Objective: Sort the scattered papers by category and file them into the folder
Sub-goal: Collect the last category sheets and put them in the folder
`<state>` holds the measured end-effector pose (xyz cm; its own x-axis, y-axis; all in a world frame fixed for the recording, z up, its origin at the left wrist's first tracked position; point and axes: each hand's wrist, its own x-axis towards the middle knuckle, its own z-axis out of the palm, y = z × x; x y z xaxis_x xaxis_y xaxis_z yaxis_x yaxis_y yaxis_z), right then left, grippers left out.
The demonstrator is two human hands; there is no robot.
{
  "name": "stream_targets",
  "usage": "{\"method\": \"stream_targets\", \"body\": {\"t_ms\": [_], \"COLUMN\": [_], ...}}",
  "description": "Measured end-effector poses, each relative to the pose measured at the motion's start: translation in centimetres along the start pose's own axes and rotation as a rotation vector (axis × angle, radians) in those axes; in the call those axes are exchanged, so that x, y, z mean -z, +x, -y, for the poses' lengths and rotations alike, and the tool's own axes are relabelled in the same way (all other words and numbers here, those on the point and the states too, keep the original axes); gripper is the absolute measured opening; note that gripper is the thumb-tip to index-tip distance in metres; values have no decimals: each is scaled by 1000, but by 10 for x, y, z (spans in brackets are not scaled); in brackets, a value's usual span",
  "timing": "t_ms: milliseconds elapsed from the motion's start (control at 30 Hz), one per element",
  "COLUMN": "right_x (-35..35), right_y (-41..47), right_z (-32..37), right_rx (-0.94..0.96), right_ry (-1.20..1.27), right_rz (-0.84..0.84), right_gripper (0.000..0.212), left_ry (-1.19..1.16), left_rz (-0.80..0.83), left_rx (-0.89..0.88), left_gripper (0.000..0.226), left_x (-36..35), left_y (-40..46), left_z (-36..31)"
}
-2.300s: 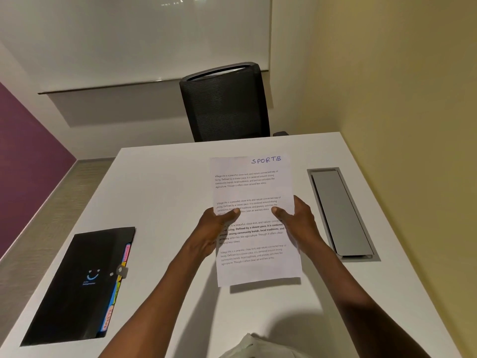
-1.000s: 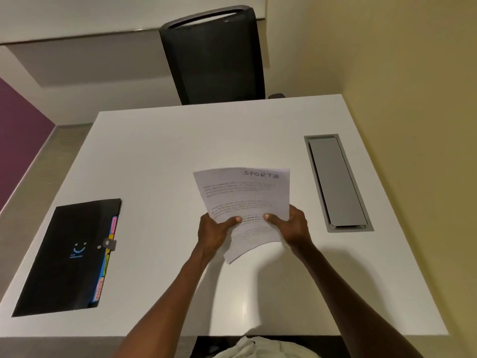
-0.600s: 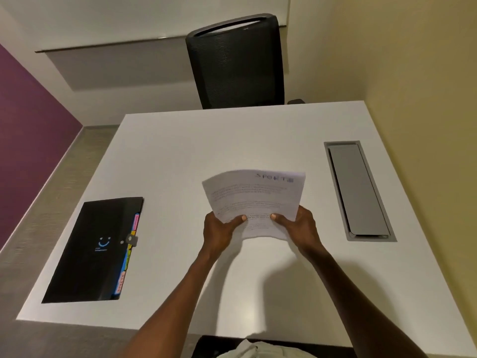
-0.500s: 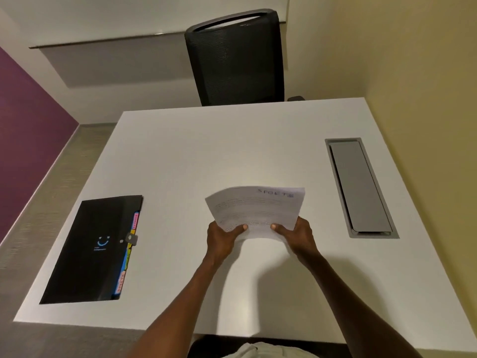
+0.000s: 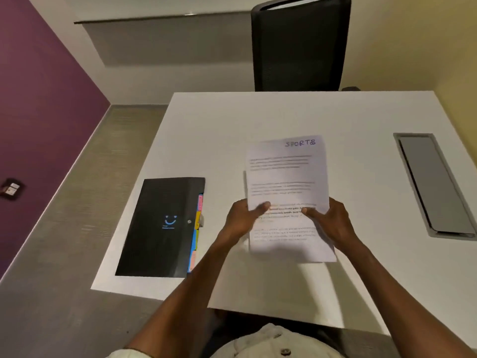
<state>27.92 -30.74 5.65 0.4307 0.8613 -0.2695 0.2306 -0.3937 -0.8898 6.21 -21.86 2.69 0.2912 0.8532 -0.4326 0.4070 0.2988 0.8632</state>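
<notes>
At a white table [image 5: 296, 117] facing a black chair [image 5: 299, 45], my left hand [image 5: 241, 220] and right hand [image 5: 333, 222] grip a printed sheet [image 5: 286, 177] headed "SPORTS", thumbs on top. The closed black folder [image 5: 160, 226], coloured tabs along its edge, lies left of the sheet.

Arms: we reach both bare forearms forward and slightly inward from the lower edge of the view.
Left hand [image 5: 241, 220]: we curl it at the sheet's left edge, thumb lying on top, fingers hidden beneath.
Right hand [image 5: 333, 223]: we grip the right edge likewise, thumb pointing inward across the printed face.
Thumbs: their tips are near, not touching.
</notes>
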Motion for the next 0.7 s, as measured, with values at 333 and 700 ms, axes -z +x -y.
{"method": "stream_targets", "body": {"t_ms": [333, 700], "right_x": [-64, -50], "right_y": [-27, -27], "right_z": [5, 35], "right_rx": [-215, -21], "right_ry": [153, -138], "right_rz": [-319, -311], "right_gripper": [39, 86], "left_ry": [615, 387], "left_rz": [-229, -291], "left_rx": [232, -37], "left_gripper": [33, 27], "left_x": [136, 158], "left_y": [31, -3], "left_z": [84, -16]}}
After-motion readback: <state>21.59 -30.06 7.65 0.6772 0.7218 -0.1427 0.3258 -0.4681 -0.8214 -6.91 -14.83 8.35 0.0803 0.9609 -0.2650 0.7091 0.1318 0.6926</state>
